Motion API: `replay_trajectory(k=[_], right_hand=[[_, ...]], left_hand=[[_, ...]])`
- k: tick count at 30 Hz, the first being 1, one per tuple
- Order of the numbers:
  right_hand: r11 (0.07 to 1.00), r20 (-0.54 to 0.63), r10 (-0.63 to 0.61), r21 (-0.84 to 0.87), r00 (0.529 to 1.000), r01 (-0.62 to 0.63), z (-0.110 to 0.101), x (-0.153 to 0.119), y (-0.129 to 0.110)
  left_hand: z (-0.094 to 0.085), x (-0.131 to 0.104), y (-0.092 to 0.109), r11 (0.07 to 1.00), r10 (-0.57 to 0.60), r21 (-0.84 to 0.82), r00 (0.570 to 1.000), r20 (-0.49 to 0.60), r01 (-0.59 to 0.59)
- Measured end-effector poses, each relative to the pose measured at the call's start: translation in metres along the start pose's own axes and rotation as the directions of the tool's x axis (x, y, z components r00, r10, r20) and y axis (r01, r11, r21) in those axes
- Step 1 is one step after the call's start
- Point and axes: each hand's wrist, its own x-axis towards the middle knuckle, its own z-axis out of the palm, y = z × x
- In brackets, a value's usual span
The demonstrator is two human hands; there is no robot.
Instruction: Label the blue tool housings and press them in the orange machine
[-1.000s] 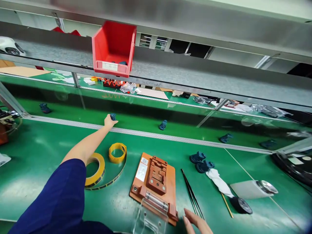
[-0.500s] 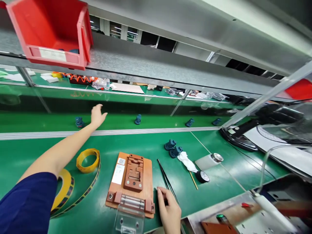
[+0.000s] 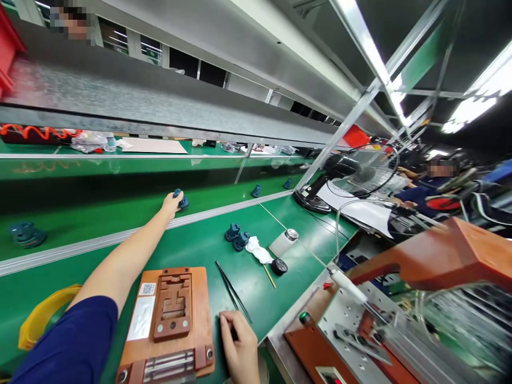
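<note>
My left hand (image 3: 173,204) reaches over the green belt beyond the metal rail, its fingers closed on a dark blue part (image 3: 183,201). At the bench's front, my right hand (image 3: 240,341) rests with its fingers curled, beside black tweezers (image 3: 233,292); whether it holds anything is hidden. Left of that hand lies an orange-brown fixture (image 3: 200,309) with a recessed brown block (image 3: 173,304) on it. Two more blue parts (image 3: 237,237) stand on the bench next to a white cloth (image 3: 258,250).
Yellow tape (image 3: 34,322) lies at the left. Further blue parts sit on the belt, one at the far left (image 3: 27,234). A white bottle (image 3: 283,242), a black fan (image 3: 312,197) and an orange machine (image 3: 436,256) occupy the right. People are in the background.
The view has turned to the right. My left hand has moved right along the belt and closed on a blue part. My right hand remains beside the fixture.
</note>
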Motion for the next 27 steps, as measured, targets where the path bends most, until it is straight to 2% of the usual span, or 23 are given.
replay_trajectory(k=[3,7,9,11,13,14,16,17,18,20,22,24,27], right_hand=[[0.999,0.039,0.042,0.0,0.998,-0.042,0.0,0.005,0.002],[0.992,0.123,0.102,0.063,0.987,-0.11,0.004,0.038,-0.012],[0.994,0.131,0.03,0.101,0.991,-0.043,0.011,0.063,-0.03],[0.983,0.173,-0.108,0.169,0.979,0.078,0.02,0.087,-0.053],[0.954,0.267,-0.257,0.225,0.929,0.2,0.03,0.106,-0.073],[0.94,0.34,-0.312,0.249,0.887,0.235,0.034,0.112,-0.081],[0.917,0.456,-0.379,0.304,0.805,0.259,0.042,0.119,-0.09],[0.911,0.489,-0.391,0.323,0.78,0.255,0.045,0.121,-0.092],[0.912,0.507,-0.39,0.33,0.769,0.245,0.046,0.121,-0.091],[0.932,0.546,-0.345,0.295,0.763,0.211,0.047,0.122,-0.086],[0.959,0.613,-0.277,0.221,0.74,0.176,0.046,0.122,-0.078],[0.973,0.684,-0.229,0.162,0.693,0.162,0.045,0.122,-0.069],[0.969,0.724,-0.245,0.158,0.645,0.191,0.047,0.119,-0.058]], left_hand=[[-0.011,-0.025,0.011,0.977,-0.131,-0.143,0.975,0.179,0.158],[-0.03,-0.089,0.015,0.915,-0.264,-0.213,0.909,0.323,0.342],[-0.039,-0.127,0.013,0.882,-0.329,-0.202,0.864,0.381,0.425],[-0.045,-0.163,0.011,0.85,-0.382,-0.175,0.81,0.445,0.497],[-0.05,-0.193,0.01,0.821,-0.418,-0.147,0.757,0.502,0.552],[-0.052,-0.204,0.009,0.807,-0.434,-0.137,0.734,0.522,0.574],[-0.058,-0.222,0.01,0.797,-0.443,-0.127,0.714,0.542,0.591],[-0.062,-0.229,0.011,0.811,-0.435,-0.124,0.731,0.526,0.572],[-0.067,-0.235,0.013,0.84,-0.418,-0.117,0.77,0.483,0.53],[-0.083,-0.245,0.018,0.918,-0.349,-0.061,0.873,0.341,0.391],[-0.104,-0.259,0.025,0.964,-0.267,0.044,0.934,0.238,0.264],[-0.126,-0.278,0.03,0.967,-0.232,0.165,0.94,0.249,0.195],[-0.154,-0.316,0.027,0.912,-0.272,0.392,0.891,0.364,0.118]])
